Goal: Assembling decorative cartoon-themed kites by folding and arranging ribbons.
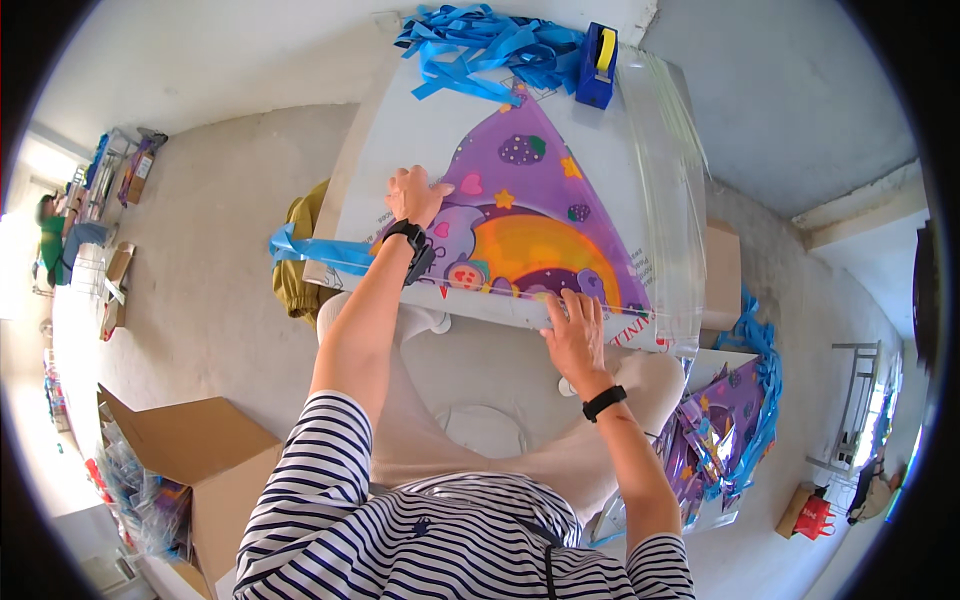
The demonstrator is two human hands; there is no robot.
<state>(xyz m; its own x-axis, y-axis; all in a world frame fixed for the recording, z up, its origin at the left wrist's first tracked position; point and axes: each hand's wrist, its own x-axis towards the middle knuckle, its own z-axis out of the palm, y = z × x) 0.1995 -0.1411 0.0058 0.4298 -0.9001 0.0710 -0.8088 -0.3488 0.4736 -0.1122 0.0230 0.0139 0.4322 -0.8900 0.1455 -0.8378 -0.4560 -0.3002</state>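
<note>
Striped in navy and white, the person's shirt [400, 530] fills the bottom of the view, with pale trousers just above it where the knees meet a low white work table [420, 130]. On that table lies the biggest thing in hand, a purple triangular kite [530, 215] printed with an orange half-circle, stars, hearts and strawberries, its point aimed away from the person and its long base along the near table edge. A clear plastic sleeve [665, 170] lies over the kite's right side and runs beyond it. To the lower left stands an open cardboard box [215, 455], and to the lower right a stack of more purple kites [715, 430] edged with blue streamers. A heap of blue ribbon tails [490, 45] sits at the far table end, just beside a blue tape dispenser [598, 65]. One blue ribbon strip [315, 250] hangs off the table's left edge. The left hand [415, 195], a black watch on its wrist, is curled and pinches the kite's left edge. The right hand [575, 330], wearing a black band, lies flat with fingers spread, pressing the kite's base edge.
</note>
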